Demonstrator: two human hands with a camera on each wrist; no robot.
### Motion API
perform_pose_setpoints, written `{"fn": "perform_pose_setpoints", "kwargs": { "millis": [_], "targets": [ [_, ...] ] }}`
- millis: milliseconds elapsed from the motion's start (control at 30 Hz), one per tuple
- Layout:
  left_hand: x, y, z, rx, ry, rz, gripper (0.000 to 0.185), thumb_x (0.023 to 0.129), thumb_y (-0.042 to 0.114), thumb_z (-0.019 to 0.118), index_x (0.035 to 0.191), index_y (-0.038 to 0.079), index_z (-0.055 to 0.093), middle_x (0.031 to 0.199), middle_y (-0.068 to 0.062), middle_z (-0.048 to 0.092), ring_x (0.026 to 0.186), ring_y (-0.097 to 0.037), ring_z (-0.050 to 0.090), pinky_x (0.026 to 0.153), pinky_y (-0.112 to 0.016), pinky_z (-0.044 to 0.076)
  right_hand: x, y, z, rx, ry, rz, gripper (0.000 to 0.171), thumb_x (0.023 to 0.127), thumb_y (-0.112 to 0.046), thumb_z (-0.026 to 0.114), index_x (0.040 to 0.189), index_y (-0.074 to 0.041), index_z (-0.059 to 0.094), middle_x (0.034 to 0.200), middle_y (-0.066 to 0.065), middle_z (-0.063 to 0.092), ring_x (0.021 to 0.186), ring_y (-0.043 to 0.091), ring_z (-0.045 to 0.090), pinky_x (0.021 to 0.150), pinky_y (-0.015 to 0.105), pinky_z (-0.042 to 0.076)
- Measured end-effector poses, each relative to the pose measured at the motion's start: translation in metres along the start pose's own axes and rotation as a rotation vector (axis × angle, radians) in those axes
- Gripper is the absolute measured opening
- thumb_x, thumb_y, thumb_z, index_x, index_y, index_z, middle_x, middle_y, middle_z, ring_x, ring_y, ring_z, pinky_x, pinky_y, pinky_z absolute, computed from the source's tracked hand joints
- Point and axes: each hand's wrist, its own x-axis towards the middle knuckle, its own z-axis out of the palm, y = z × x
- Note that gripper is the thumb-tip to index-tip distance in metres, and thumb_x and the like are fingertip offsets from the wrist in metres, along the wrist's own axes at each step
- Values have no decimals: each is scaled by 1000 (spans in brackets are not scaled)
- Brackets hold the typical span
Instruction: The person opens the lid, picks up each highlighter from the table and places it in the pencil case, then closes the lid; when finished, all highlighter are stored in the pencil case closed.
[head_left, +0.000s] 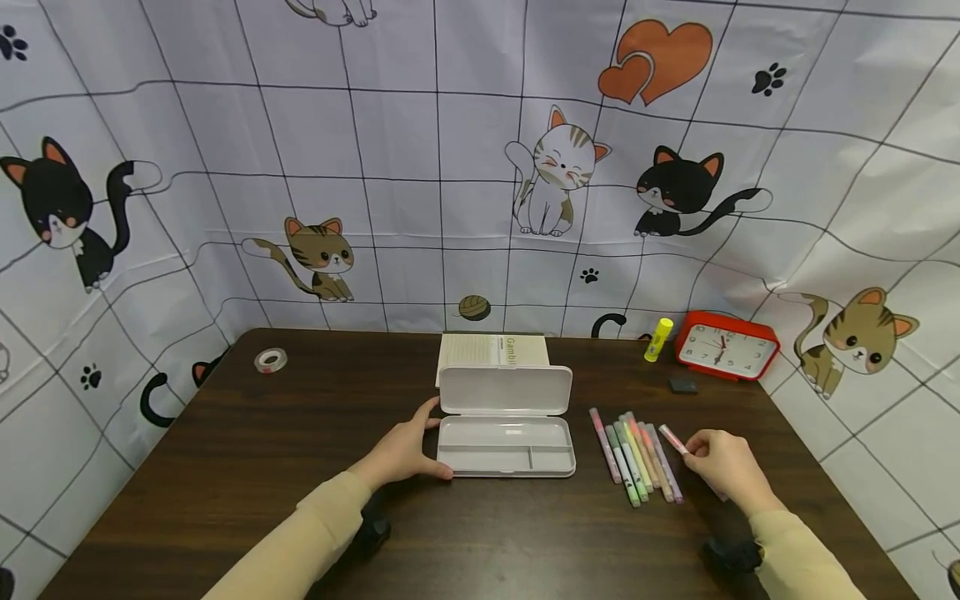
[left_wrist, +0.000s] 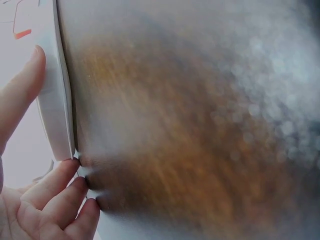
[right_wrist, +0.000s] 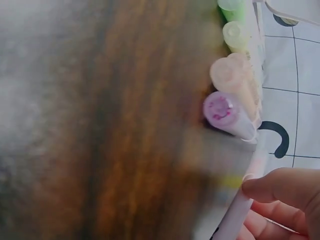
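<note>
Your right hand (head_left: 731,468) has its grip pinched on a pink capped marker pen (head_left: 672,439) lying on the dark wooden surface (head_left: 247,467); your left hand (head_left: 401,454), fingers spread, steadies the open white plastic pencil case (head_left: 506,446). Dragging sideways could scatter the neighbouring row of pastel markers (head_left: 636,454).

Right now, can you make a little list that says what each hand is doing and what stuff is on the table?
left hand: rests against the left end of the open white pencil case
right hand: pinches a pink pen
other pens: lie in a row between the case and the right hand
table: dark wood
at the back: red clock, yellow glue stick, tape roll, notebook
</note>
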Motion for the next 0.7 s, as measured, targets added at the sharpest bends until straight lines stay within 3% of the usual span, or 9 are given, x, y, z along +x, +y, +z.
{"fn": "perform_pose_setpoints", "kwargs": {
  "millis": [333, 700],
  "targets": [
    [0, -1, 1, -2, -2, -6, 120, 60, 35, 90, 151, 4, 18, 137, -15, 52, 123, -36, 51, 100, -52, 39, 5, -13, -3, -1, 46, -63, 10, 80, -9, 71, 86, -1, 68, 72, 3, 59, 65, 16, 50, 56, 31, 42],
    [1, 0, 0, 2, 0, -9, 121, 59, 36, 91, 150, 4, 19, 137, -15, 53, 122, -35, 51, 100, -51, 39, 13, -47, 3, 0, 59, -175, 7, 80, -7, 70, 87, -5, 70, 74, 1, 59, 67, 14, 51, 59, 31, 45]
  ]
}}
